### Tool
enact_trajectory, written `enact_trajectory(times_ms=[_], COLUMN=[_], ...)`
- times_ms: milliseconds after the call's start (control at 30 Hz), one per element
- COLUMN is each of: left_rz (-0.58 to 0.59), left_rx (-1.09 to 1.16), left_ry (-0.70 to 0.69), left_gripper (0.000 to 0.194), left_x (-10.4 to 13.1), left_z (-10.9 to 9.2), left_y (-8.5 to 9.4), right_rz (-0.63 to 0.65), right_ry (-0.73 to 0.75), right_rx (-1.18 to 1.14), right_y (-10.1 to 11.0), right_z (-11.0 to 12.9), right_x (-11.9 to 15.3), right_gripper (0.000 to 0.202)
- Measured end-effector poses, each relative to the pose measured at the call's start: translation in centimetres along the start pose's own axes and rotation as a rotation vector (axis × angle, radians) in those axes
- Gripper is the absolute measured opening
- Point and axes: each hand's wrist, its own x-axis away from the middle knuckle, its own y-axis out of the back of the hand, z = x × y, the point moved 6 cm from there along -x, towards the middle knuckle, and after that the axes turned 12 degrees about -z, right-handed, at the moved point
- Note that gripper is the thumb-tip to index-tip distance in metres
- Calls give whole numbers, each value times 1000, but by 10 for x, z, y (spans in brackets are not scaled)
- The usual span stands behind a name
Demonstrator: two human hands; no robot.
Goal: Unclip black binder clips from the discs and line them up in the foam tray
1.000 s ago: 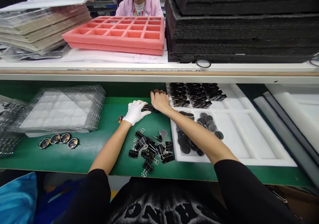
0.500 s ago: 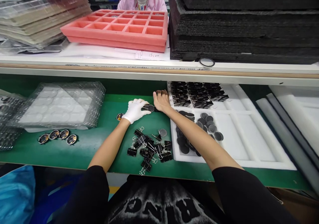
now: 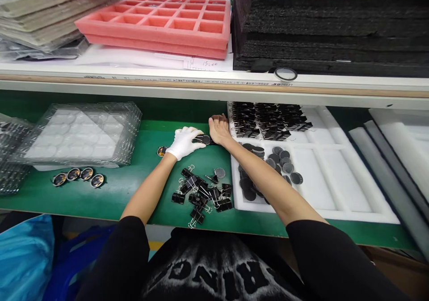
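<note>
My left hand (image 3: 185, 143), in a white glove, has its fingers closed on a black binder clip with a round dark disc (image 3: 205, 139). Beside it, my bare right hand (image 3: 219, 130) rests at the tray's left edge, fingers curled; something dark lies under it, mostly hidden. A round piece with a gold-and-black face (image 3: 162, 151) lies just left of the glove. Nearer me is a pile of loose black binder clips (image 3: 201, 191), with one grey disc (image 3: 220, 173) at its upper right.
A white foam tray (image 3: 365, 216) on the right holds rows of binder clips (image 3: 268, 120) and loose dark discs (image 3: 248, 187). Clear plastic trays (image 3: 83, 131) and several gold-faced round pieces (image 3: 86, 173) are left. The overhead shelf bears pink foam (image 3: 154, 33) and black foam (image 3: 328, 37). A person sits beyond.
The camera view has tilted slightly, so the bench appears a little higher. Both hands stay close together by the clip and disc, with hardly any movement on the bench.
</note>
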Motion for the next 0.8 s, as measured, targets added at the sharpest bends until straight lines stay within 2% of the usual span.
enact_trajectory(times_ms=[200,367,567,633,700,800], left_rz=[53,35,-15,-42,-93,-162], left_rx=[-3,8,51,156,224,197], left_ry=[5,0,-15,59,193,347], left_gripper=[45,45,50,42,38,59], left_x=[-4,-5,-2,-2,-3,-3], left_z=[-9,-11,-8,-3,5,15], left_y=[-4,-5,0,4,8,13], right_rz=[10,-4,24,85,226,468], right_ry=[-15,-31,-73,-57,-74,-113], right_rx=[7,-2,-70,-119,-217,-375], right_y=[1,1,22,33,39,40], right_z=[-1,0,15,20,22,22], right_x=[-1,0,2,4,11,30], right_gripper=[50,49,51,57,63,53])
